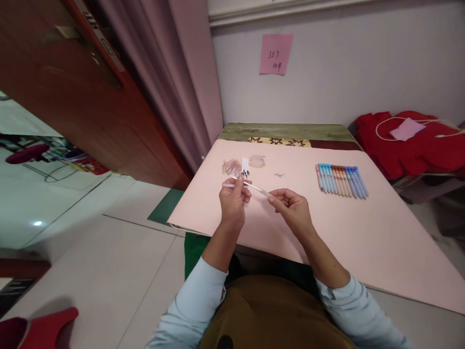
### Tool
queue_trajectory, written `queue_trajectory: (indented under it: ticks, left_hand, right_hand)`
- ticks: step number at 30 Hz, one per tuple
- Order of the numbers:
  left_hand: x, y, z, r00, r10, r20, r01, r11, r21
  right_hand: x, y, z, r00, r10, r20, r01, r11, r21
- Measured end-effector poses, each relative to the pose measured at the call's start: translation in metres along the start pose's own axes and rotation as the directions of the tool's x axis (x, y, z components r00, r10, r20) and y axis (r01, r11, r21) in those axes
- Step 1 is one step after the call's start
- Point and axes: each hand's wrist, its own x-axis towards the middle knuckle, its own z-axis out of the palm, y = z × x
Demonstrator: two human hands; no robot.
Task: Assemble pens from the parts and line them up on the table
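Above the pink-covered table, my left hand (pixel 232 201) is closed, with a slender white pen refill (pixel 252 186) under its thumb. A short pale pinkish pen barrel (pixel 227 185) also sticks out of its fingers on the left. My right hand (pixel 291 211) pinches the refill's other end, where a translucent pen part (pixel 266 193) sits around it; the fingers partly cover this end. Just beyond my left hand lie a pile of pinkish pen parts (pixel 231 166), white refills with black tips (pixel 245 166) and a group of clear pale barrels (pixel 257 161).
Several pens (pixel 341 181) in blue, orange-brown and violet lie in a row at the right of the table. Small metallic pieces (pixel 279 175), perhaps springs, lie mid-table. A red cloth (pixel 407 150) with a white cable is beyond the right edge. A brown door (pixel 119 106) stands left.
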Motion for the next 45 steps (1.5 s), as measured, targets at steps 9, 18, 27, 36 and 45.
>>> queue_trajectory:
  ticks: [9, 18, 27, 36, 45]
  left_hand:
    - [0.008, -0.018, 0.000, 0.952, -0.240, 0.187, 0.211, 0.964, 0.164]
    - [0.035, -0.033, -0.007, 0.885, -0.465, 0.013, 0.460, 0.871, -0.170]
    - [0.064, -0.042, -0.028, 0.903, -0.423, 0.073, 0.425, 0.853, -0.302]
    - [0.073, -0.067, -0.014, 0.897, -0.397, 0.193, 0.442, 0.809, -0.389]
    - [0.066, -0.076, -0.020, 0.873, -0.403, 0.274, 0.482, 0.794, -0.369]
  right_hand:
    - [0.010, 0.017, -0.001, 0.981, 0.131, 0.146, -0.142, 0.988, 0.069]
    - [0.032, 0.032, -0.042, 0.987, 0.162, 0.018, -0.156, 0.970, -0.185]
    - [0.083, 0.042, -0.063, 0.997, -0.030, -0.078, -0.044, 0.603, -0.797]
    - [0.091, 0.046, -0.065, 0.990, -0.077, -0.114, -0.049, 0.577, -0.815]
    - [0.151, 0.031, -0.045, 0.999, -0.052, -0.004, 0.018, 0.421, -0.907]
